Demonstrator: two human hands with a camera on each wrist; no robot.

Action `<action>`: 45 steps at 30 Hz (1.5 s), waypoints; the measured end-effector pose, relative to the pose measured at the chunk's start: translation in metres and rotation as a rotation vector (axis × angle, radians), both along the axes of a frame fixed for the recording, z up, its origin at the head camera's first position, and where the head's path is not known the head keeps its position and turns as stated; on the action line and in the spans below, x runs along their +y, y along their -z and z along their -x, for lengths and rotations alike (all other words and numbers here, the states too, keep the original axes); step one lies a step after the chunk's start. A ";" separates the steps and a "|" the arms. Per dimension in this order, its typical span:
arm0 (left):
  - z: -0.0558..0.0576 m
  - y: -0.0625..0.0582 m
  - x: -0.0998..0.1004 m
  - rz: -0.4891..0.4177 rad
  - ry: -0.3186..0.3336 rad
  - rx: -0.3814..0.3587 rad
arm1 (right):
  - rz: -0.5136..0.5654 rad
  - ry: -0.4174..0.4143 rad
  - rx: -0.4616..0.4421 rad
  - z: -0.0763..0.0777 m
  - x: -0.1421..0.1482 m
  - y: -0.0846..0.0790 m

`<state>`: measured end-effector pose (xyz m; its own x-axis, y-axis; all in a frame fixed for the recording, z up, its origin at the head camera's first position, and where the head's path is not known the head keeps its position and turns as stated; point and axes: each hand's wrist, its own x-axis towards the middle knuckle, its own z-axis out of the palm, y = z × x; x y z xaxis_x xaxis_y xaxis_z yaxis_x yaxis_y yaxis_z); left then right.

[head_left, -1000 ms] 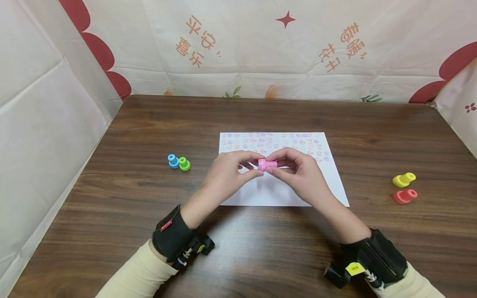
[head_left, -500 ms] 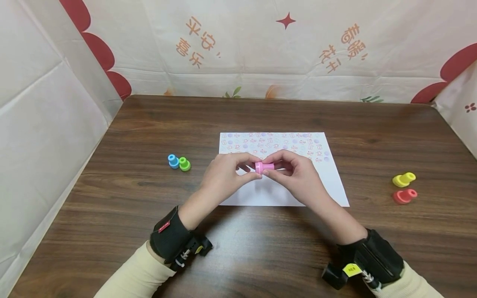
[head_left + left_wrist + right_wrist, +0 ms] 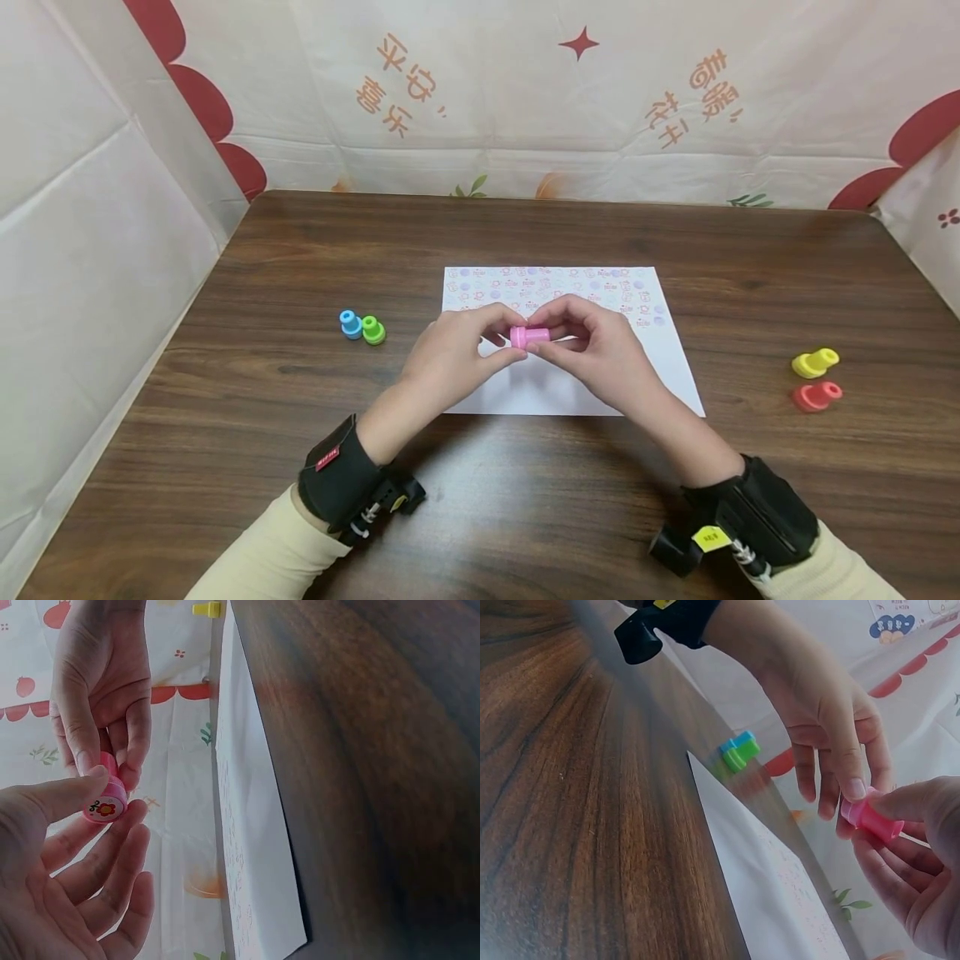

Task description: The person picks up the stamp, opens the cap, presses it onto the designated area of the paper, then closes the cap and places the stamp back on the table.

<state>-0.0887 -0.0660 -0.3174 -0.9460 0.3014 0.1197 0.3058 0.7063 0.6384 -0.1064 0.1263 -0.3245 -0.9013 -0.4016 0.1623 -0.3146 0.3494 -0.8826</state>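
Above the sheet of paper [image 3: 577, 387], both hands meet at a small pink toy stamp [image 3: 534, 335] lying level between them. With thumb and fingertips the left hand [image 3: 450, 346] pinches its wide end. The right hand [image 3: 600, 350] grips the narrower handle from the other side. In the left wrist view, a red flower picture with green leaves shows on the wide end of the stamp [image 3: 105, 808]. Seen from the right wrist, the pink handle [image 3: 881, 823] flares at its tip. Rows of small red and purple prints cover the upper part of the paper.
A blue stamp [image 3: 350, 325] and a green stamp [image 3: 372, 331] stand together on the wooden table [image 3: 525, 508], left of the paper. Toward the right lie a yellow stamp [image 3: 815, 363] and a red stamp [image 3: 817, 397]. A printed cloth [image 3: 495, 100] hangs behind the table.
Both hands and the pink stamp have shifted slightly to the left. The grip of each hand looks about the same, and the other stamps stay where they were.
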 end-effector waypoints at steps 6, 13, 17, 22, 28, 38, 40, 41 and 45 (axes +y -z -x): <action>0.001 -0.001 -0.004 -0.008 -0.017 0.010 | -0.032 0.013 0.051 0.002 0.003 -0.003; 0.004 -0.003 -0.013 -0.039 -0.072 0.010 | -0.076 0.065 0.070 0.004 0.014 -0.005; 0.005 -0.005 -0.020 -0.040 -0.097 0.016 | -0.096 0.088 0.072 0.005 0.020 -0.007; 0.007 -0.008 -0.029 -0.062 -0.128 0.043 | -0.109 0.108 0.100 0.006 0.029 -0.010; 0.008 -0.010 -0.040 -0.085 -0.152 0.059 | -0.122 0.130 0.118 0.006 0.039 -0.014; 0.009 -0.017 -0.059 -0.125 -0.160 0.086 | -0.185 0.193 0.117 0.004 0.053 -0.022; 0.010 -0.018 -0.064 -0.128 -0.168 0.095 | -0.194 0.206 0.114 0.004 0.058 -0.022; 0.010 -0.019 -0.066 -0.127 -0.170 0.099 | -0.204 0.212 0.116 0.004 0.060 -0.022; 0.010 -0.022 -0.078 -0.134 -0.181 0.094 | -0.225 0.227 0.128 0.005 0.070 -0.022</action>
